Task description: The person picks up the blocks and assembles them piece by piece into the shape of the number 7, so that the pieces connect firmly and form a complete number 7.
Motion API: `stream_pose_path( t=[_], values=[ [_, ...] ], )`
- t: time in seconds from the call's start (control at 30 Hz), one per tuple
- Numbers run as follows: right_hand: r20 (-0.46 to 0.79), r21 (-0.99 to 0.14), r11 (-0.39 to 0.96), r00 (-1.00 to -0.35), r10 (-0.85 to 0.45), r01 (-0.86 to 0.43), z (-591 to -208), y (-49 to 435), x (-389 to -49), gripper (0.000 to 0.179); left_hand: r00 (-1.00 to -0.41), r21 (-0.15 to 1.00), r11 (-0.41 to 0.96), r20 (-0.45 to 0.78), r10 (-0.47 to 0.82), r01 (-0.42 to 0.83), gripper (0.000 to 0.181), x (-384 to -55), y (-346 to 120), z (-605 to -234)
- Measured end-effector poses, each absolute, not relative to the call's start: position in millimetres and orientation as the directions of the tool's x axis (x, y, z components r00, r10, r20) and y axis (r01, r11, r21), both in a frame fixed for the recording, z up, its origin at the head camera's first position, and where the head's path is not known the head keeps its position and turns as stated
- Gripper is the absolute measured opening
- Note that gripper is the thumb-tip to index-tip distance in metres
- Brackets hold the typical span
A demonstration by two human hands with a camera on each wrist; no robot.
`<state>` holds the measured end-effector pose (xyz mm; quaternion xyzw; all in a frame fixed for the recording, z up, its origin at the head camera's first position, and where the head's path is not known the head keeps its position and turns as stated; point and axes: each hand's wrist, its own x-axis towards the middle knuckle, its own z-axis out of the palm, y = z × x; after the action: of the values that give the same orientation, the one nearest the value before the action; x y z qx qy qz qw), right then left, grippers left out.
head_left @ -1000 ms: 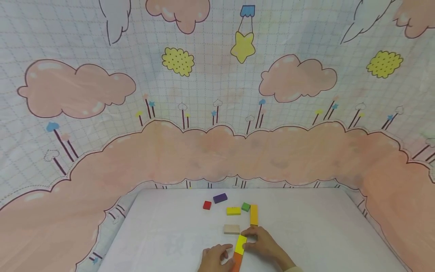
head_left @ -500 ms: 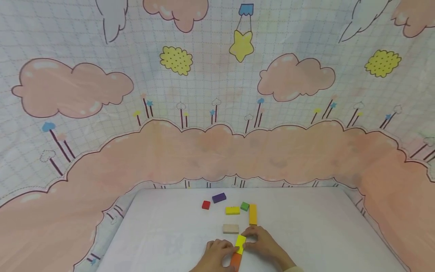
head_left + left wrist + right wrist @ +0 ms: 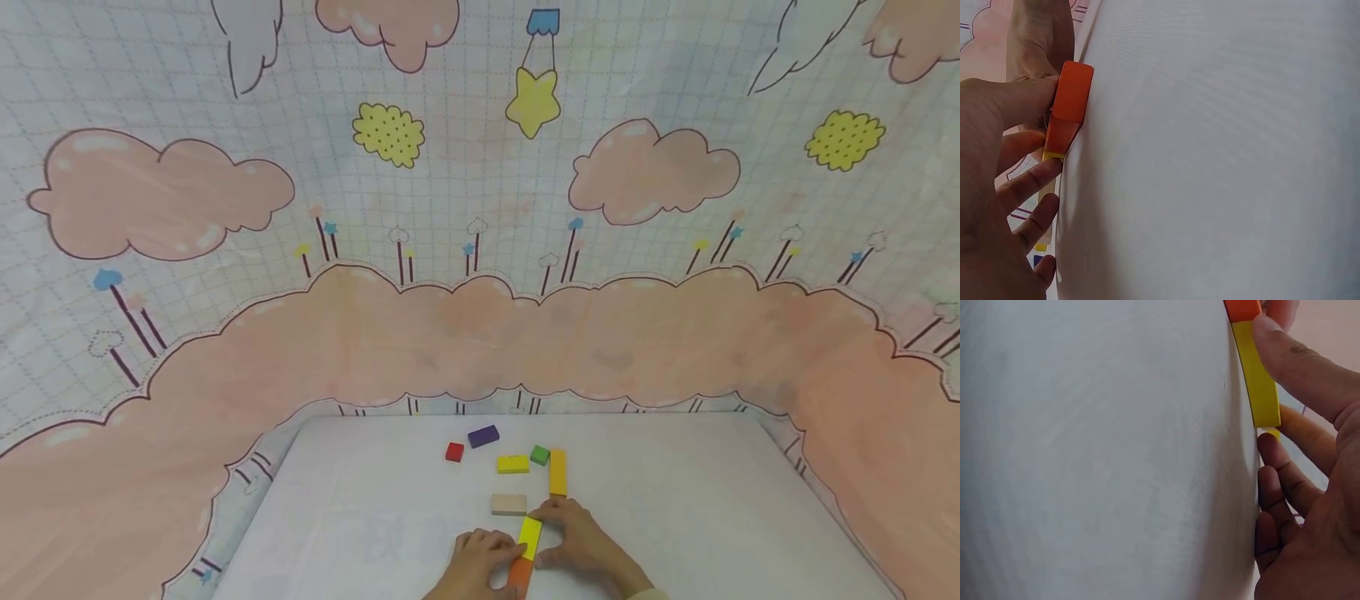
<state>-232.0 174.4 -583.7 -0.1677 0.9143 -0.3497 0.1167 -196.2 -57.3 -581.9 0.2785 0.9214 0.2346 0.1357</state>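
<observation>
A yellow block (image 3: 530,537) and an orange block (image 3: 520,573) lie end to end in a line on the white table. My left hand (image 3: 477,562) grips the orange block, its thumb at the near end and a fingertip by the joint with the yellow one. In the left wrist view the orange block (image 3: 1074,94) shows beside the thumb. My right hand (image 3: 581,537) holds the yellow block, its index finger at the far end and its thumb on the right side. The right wrist view shows that thumb against the yellow block (image 3: 1255,375).
Just beyond the hands lies a plain wooden block (image 3: 509,504). Farther back are another yellow block (image 3: 513,464), a green cube (image 3: 540,454), a long amber block (image 3: 558,472), a red block (image 3: 454,452) and a purple block (image 3: 483,436). A patterned cloth (image 3: 480,333) hangs behind the table.
My left hand has moved in against the blocks, its fingertip now touching near the joint. The right thumb has slid slightly nearer along the yellow block.
</observation>
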Motion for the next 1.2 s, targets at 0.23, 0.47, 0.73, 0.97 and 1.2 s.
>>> stream_pose_path(
  t=[0.23, 0.47, 0.73, 0.97, 1.2],
  values=[
    [-0.062, -0.633, 0.729, -0.921, -0.384, -0.261, -584.1, 171.6, -230.0, 0.057, -0.812, 0.509, 0.736, -0.115, 0.572, 0.446, 0.052, -194.7, -57.1, -582.7],
    [-0.096, -0.649, 0.729, -0.926, -0.364, -0.219, -580.3, 169.5, -229.6, 0.055, -0.823, 0.511, 0.744, -0.115, 0.557, 0.431, 0.052, -193.1, -56.2, -584.2],
    [-0.09, -0.633, 0.738, -0.924, -0.371, -0.234, -579.8, 169.7, -229.0, 0.056, -0.817, 0.506, 0.732, -0.09, 0.57, 0.456, 0.054, -193.5, -57.3, -587.2],
    [-0.073, -0.626, 0.735, -0.92, -0.386, -0.259, -582.8, 171.1, -230.2, 0.059, -0.813, 0.504, 0.728, -0.081, 0.577, 0.466, 0.054, -192.7, -58.5, -586.5],
    [-0.124, -0.692, 0.699, -0.924, -0.361, -0.181, -583.0, 174.9, -231.4, 0.052, -0.812, 0.509, 0.729, -0.094, 0.576, 0.458, 0.053, -193.1, -58.4, -585.9]
  ],
)
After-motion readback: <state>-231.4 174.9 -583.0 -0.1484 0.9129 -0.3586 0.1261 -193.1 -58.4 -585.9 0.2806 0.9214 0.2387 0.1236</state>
